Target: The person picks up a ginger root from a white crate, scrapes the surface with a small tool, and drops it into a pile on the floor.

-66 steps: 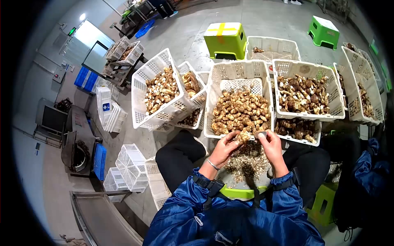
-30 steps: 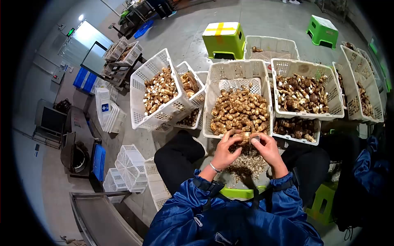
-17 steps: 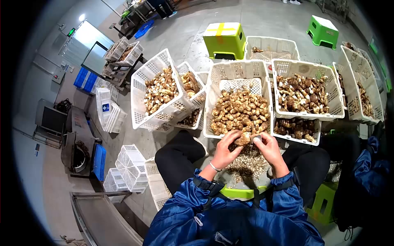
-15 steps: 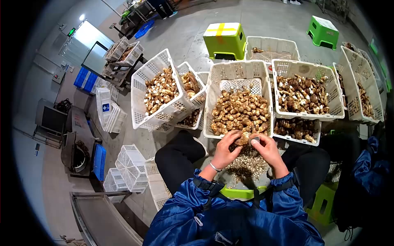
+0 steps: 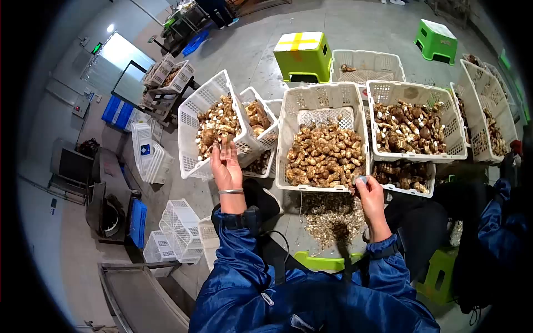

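Being held over the left crate (image 5: 192, 121), left of the middle crate (image 5: 322, 99), the left hand (image 5: 226, 171) with fingers loosely spread, the right hand (image 5: 370, 195) curled at the middle crate's near-right corner, its hold unclear, brown mushrooms (image 5: 322, 155) piled inside the middle crate

Mushrooms (image 5: 322, 152) in middle crate (image 5: 287, 111), scraps (image 5: 323, 222) before it, stool (image 5: 302, 58) behind, tilted crate (image 5: 190, 122) left

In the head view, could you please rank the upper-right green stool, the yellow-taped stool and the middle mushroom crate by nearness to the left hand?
From the left hand:
1. Middle mushroom crate: to its right.
2. Yellow-taped stool: beyond the crate.
3. Upper-right green stool: well to the right.
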Tool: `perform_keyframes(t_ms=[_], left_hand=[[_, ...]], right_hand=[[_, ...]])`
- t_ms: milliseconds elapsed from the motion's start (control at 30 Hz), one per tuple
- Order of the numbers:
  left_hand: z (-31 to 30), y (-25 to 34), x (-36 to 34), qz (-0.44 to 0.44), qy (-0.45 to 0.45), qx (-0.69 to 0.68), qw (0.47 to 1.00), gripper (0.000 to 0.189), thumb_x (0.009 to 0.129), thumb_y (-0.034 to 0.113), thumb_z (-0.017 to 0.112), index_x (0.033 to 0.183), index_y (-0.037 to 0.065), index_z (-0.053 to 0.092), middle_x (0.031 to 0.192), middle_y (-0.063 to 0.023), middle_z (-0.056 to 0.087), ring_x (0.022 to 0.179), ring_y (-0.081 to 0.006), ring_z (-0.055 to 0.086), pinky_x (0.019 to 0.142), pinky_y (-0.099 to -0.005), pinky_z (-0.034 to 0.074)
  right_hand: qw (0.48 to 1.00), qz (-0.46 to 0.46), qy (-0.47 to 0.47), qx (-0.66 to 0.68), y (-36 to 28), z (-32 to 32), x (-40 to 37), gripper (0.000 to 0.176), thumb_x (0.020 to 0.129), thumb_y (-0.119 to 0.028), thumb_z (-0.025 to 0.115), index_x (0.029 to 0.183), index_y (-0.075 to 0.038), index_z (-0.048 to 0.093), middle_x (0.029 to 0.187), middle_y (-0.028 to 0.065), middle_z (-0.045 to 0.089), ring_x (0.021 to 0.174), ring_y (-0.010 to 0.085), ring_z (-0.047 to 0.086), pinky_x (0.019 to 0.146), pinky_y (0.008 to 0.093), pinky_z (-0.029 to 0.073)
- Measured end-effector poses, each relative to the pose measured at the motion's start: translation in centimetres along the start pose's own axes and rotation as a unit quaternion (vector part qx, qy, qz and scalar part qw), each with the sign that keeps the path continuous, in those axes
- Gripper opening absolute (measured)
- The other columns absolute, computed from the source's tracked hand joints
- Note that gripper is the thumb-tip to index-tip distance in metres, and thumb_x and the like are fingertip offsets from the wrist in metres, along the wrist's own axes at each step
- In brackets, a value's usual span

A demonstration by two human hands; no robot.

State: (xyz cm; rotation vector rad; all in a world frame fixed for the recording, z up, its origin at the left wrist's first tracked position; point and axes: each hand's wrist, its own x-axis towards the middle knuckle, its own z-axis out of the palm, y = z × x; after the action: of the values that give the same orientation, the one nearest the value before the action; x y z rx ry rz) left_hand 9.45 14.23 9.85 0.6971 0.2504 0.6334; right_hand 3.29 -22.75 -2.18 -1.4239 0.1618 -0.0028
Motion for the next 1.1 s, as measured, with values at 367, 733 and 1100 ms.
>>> perform_keyframes(t_ms=[367, 733, 1100], left_hand=[[-6.3, -24.0, -6.1, 0.121, -0.47, 0.756, 0.439, 0.03, 0.079, 0.017, 0.073, 0.108, 0.009, 0.073, 0.106, -0.0157, 0.069, 0.097, -0.035, 0.066, 0.086, -0.0427, 0.055], [-1.5, -16.1, -8.9, -0.218, -0.337, 0.538, 0.742, 0.038, 0.097, 0.019, 0.06, 0.129, -0.003, 0.058, 0.127, -0.0088, 0.063, 0.114, -0.0166, 0.06, 0.097, -0.0288, 0.048], [-3.5, -11.7, -16.4, -0.289, -0.253, 0.322, 0.865, 0.033, 0.093, 0.007, 0.068, 0.122, -0.003, 0.056, 0.111, -0.0073, 0.065, 0.099, -0.0133, 0.065, 0.087, -0.0259, 0.054]], right_hand=[[1.0, 0.014, -0.018, -0.015, -0.9, 1.0, -0.2, 0.018, 0.098, -0.017, 0.063, 0.09, -0.001, 0.065, 0.079, -0.0038, 0.063, 0.069, 0.001, 0.05, 0.06, 0.0213, 0.04], [0.998, 0.02, -0.041, -0.035, 0.9, 0.8, -0.1, 0.021, 0.096, -0.021, 0.064, 0.1, -0.001, 0.069, 0.081, -0.0015, 0.064, 0.073, 0.0063, 0.056, 0.067, 0.0253, 0.046], [0.996, -0.002, -0.085, -0.041, 0.3, 1.9, -1.9, 0.021, 0.094, -0.018, 0.067, 0.107, -0.001, 0.071, 0.087, -0.0013, 0.068, 0.081, 0.0074, 0.059, 0.074, 0.0258, 0.048]])
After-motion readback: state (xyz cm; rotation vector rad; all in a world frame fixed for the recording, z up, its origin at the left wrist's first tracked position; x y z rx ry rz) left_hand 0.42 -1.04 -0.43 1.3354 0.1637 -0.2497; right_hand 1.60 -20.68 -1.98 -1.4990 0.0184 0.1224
